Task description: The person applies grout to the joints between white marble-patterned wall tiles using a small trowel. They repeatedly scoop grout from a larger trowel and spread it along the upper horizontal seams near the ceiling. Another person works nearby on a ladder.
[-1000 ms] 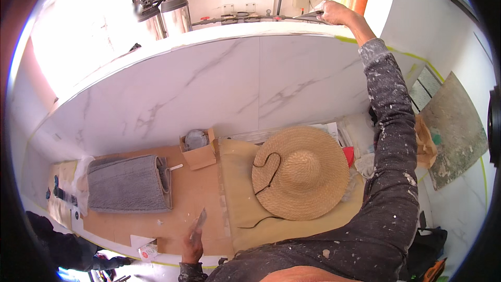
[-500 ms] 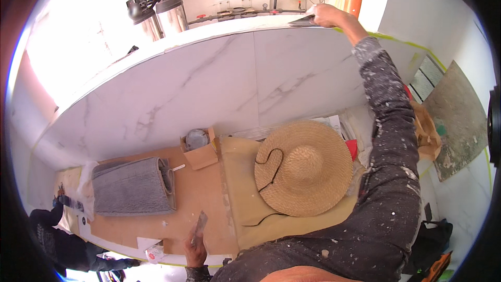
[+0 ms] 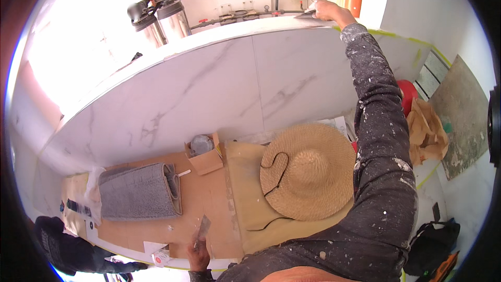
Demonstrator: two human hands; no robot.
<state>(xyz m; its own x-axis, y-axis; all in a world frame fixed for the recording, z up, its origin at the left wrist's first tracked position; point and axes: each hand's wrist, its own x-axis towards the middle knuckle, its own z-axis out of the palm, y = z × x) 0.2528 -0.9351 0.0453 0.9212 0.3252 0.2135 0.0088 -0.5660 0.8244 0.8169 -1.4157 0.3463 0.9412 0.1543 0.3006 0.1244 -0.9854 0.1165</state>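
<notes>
Lower left: grey folded towel (image 3: 138,192) on brown cardboard (image 3: 193,198), right end near a small open carton (image 3: 206,162). Cardboard strip between towel and straw hat (image 3: 308,172) gives the left hand (image 3: 198,255) room; it's at the near edge, lower centre-left, gripping a scraper (image 3: 202,226), flat greyish blade pointing up. Hat fills centre right. White ledge (image 3: 235,25) curves along the panel top; right hand (image 3: 327,10), upper right, grips a dark thin blade (image 3: 305,15) at the ledge, contact can't tell. Right of the sleeve (image 3: 381,104): crumpled paper bag (image 3: 425,130), tight to it.
</notes>
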